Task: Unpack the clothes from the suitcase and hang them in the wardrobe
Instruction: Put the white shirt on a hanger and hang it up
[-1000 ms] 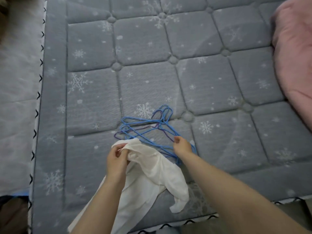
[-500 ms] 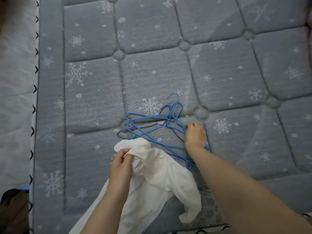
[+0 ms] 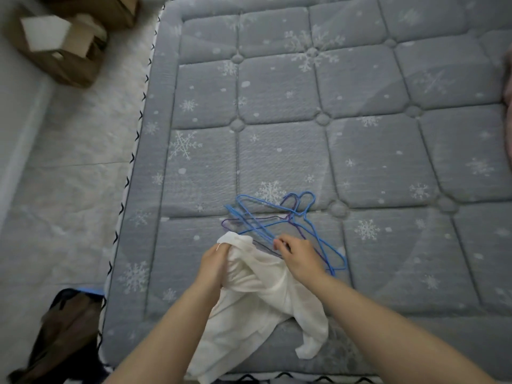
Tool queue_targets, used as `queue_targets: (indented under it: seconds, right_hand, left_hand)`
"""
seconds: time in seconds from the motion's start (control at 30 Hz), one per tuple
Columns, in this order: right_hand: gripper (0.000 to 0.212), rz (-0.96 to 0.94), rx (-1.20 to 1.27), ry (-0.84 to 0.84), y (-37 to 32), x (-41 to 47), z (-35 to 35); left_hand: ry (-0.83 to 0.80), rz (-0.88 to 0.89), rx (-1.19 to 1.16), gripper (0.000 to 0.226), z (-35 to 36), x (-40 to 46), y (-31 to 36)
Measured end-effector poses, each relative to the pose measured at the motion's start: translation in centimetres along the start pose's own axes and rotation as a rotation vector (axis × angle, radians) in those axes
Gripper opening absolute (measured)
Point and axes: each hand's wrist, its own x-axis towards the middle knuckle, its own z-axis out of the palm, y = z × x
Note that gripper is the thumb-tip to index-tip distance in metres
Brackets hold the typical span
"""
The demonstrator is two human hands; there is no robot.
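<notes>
A white garment (image 3: 257, 295) lies crumpled near the front edge of the grey snowflake-patterned mattress (image 3: 360, 151) and hangs over that edge. My left hand (image 3: 214, 261) grips the garment's upper end in a fist. Just beyond it lies a pile of blue and purple wire hangers (image 3: 277, 217), hooks pointing away from me. My right hand (image 3: 297, 257) rests on the near part of the pile, its fingers curled around a hanger wire. No suitcase or wardrobe is visible.
A brown cardboard box (image 3: 63, 48) stands on the pale floor at the far left. Dark clothing or a bag (image 3: 63, 336) lies on the floor by the mattress's near left corner. Something pink (image 3: 508, 84) shows at the right edge.
My right hand slid from the right side of the hanger pile to the near wires next to the garment. The view swung left; the left hand kept its hold.
</notes>
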Motion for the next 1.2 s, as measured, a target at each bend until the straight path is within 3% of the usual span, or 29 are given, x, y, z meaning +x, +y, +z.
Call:
queue_targets:
  seconds: [0.17, 0.4, 0.6, 0.8, 1.07, 1.2]
  right_hand:
    - [0.043, 0.049, 0.038, 0.067, -2.8, -4.4, 0.1]
    - [0.033, 0.158, -0.075, -0.024, -4.8, -6.2, -0.5]
    - [0.030, 0.130, -0.315, -0.032, -4.6, -6.7, -1.7]
    - [0.032, 0.203, -0.433, -0.065, -4.5, -6.7, -2.4]
    - [0.034, 0.192, -0.167, 0.048, -7.8, -8.4, -3.9]
    - [0.039, 0.127, -0.032, 0.042, -10.7, -9.3, -5.0]
  left_hand:
    - [0.003, 0.076, 0.124, 0.022, -3.8, -1.5, 1.9]
    - [-0.025, 0.079, 0.142, 0.022, -7.0, -3.6, 2.4]
    - [-0.028, 0.029, 0.085, 0.028, -7.9, -4.4, 0.4]
    - [0.009, -0.021, 0.057, 0.021, -8.9, -4.6, -1.1]
    - [0.044, 0.013, -0.028, 0.017, -9.5, -4.5, 0.0]
    - [0.098, 0.031, -0.116, 0.031, -11.4, -3.6, 2.1]
